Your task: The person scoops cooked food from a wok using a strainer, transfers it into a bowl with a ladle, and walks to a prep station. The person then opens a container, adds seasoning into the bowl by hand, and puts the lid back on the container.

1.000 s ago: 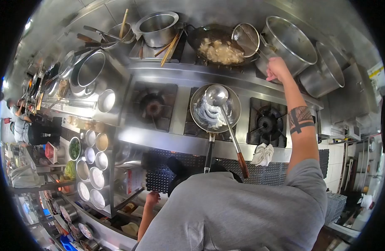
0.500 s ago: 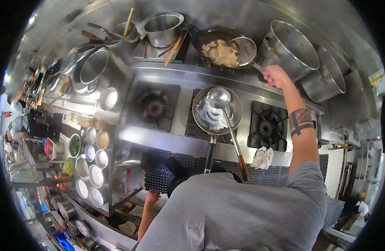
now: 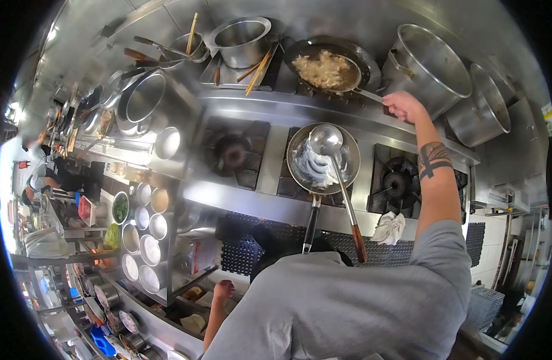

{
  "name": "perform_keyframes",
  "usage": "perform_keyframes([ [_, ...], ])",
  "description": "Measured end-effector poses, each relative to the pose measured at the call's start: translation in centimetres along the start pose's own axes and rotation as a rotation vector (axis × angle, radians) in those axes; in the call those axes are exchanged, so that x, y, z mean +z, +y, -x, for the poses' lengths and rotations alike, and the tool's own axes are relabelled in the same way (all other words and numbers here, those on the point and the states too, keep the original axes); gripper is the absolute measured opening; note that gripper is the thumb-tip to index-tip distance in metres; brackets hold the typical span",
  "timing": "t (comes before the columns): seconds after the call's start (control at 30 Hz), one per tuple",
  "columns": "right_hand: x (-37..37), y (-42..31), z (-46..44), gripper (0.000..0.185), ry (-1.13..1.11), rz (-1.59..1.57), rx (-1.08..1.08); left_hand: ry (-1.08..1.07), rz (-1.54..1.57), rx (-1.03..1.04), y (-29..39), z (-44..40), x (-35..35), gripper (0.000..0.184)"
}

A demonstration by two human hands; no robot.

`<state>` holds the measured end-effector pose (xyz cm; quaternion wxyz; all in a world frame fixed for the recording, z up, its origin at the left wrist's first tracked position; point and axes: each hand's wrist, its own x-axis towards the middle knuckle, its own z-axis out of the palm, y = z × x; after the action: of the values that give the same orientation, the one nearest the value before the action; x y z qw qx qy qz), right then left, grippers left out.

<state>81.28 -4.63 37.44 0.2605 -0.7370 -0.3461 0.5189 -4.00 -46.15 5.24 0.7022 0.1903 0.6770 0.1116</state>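
Note:
My right hand [image 3: 404, 107] is closed around the handle of a round strainer [image 3: 367, 95], with my arm stretched toward the back of the stove. The strainer's head is down in a dark wok [image 3: 372, 65], at the right side of a pale golden mass of frying food [image 3: 324, 68]. Low at my left side hangs my left hand [image 3: 224, 290], its fingers curled with nothing visible in them. In front of me, a frying pan [image 3: 299, 174] with white smears inside sits on a burner. A ladle [image 3: 325, 140] rests in it, its wooden-ended handle pointing toward me.
Large pots [image 3: 435, 66] stand right of the wok; another pot [image 3: 240, 42] is to its left. A burner [image 3: 401, 185] and a crumpled cloth [image 3: 388, 228] lie right of the pan. Several ingredient containers [image 3: 150, 249] fill the left counter. A person [image 3: 41, 179] is far left.
The strainer has gone lower into the wok, against the food, which now looks more spread out. The whole view has shifted, so things appear slightly further right. My left hand stays low.

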Motion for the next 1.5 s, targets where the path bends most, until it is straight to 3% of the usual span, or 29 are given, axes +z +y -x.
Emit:
perform_keyframes([
  [0.07, 0.5, 0.0, -0.7, 0.032, -0.03, 0.001, -0.032, 0.01, -0.337, 0.308, -0.8, 0.3, 0.4, 0.022],
  [0.1, 1.1, 0.4, -1.0, 0.022, -0.025, -0.039, -0.052, 0.022, -0.449, 0.413, -1.0, 0.3, 0.4, 0.023],
  [0.2, 2.3, 0.4, -2.4, 0.011, -0.034, -0.078, 0.005, 0.029, -0.712, 0.265, 1.3, 3.2, 2.7, 0.024],
  [0.33, 4.7, 0.7, -2.7, 0.007, -0.078, -0.221, -0.054, 0.017, -0.574, 0.417, 0.8, 1.7, 3.2, 0.021],
  [0.4, 5.9, -0.1, -2.2, 0.016, 0.006, -0.211, -0.045, 0.036, -0.578, 0.518, 0.3, 0.3, 2.8, 0.018],
  [0.5, 6.1, -0.4, -2.8, 0.018, -0.048, -0.266, -0.064, 0.05, -0.58, 0.61, 0.6, 0.7, 3.3, 0.017],
  [0.57, 8.5, -0.1, -3.3, 0.019, -0.087, -0.349, -0.065, 0.2, -0.118, 0.095, 4.5, 3.2, 6.0, 0.021],
  [0.6, 10.1, -0.6, -3.4, 0.019, -0.134, -0.428, -0.074, 0.198, -0.119, 0.1, 4.7, 3.0, 5.9, 0.021],
  [0.63, 11.4, -1.1, -2.7, 0.021, -0.079, -0.43, -0.068, 0.108, -0.408, 0.278, 3.9, 2.2, 4.8, 0.022],
  [0.7, 11.1, -0.9, -3.1, 0.021, -0.061, -0.452, -0.075, 0.022, -0.694, 0.454, 3.7, 2.1, 4.5, 0.022],
  [0.77, 11.0, -0.6, -3.8, 0.021, -0.036, -0.485, -0.077, 0.19, -0.092, 0.081, 4.2, 2.8, 6.0, 0.021],
  [0.8, 11.5, -0.2, -4.0, 0.021, -0.029, -0.483, -0.077, 0.183, -0.094, 0.081, 4.4, 2.7, 6.4, 0.021],
  [0.93, 13.4, -0.9, -4.0, 0.02, 0.03, -0.46, -0.122, 0.125, -0.695, 0.282, 2.7, 1.7, 5.3, 0.019],
  [1.0, 11.8, -0.6, -4.8, 0.02, 0.042, -0.496, -0.127, 0.105, -0.845, 0.322, 2.3, 2.8, 5.6, 0.019],
  [1.1, 11.4, -1.5, -3.8, 0.019, 0.044, -0.443, -0.121, 0.156, -0.646, 0.32, 3.2, 4.1, 6.5, 0.015],
  [1.2, 10.3, -0.6, -4.6, 0.02, 0.062, -0.469, -0.107, -0.018, -0.446, 0.382, 0.8, 2.7, 4.9, 0.013],
  [1.3, 11.9, -1.7, -2.5, 0.021, 0.041, -0.523, -0.036, 0.057, -0.615, 0.34, 2.6, 4.6, 6.0, 0.015],
  [1.4, 10.2, -0.4, -4.2, 0.021, 0.021, -0.622, -0.086, -0.015, -0.847, 0.227, 3.0, 4.5, 5.6, 0.017],
  [1.5, 10.6, -0.1, -5.7, 0.023, 0.028, -0.586, -0.104, 0.109, -0.563, 0.208, 2.0, 4.2, 5.6, 0.018],
])
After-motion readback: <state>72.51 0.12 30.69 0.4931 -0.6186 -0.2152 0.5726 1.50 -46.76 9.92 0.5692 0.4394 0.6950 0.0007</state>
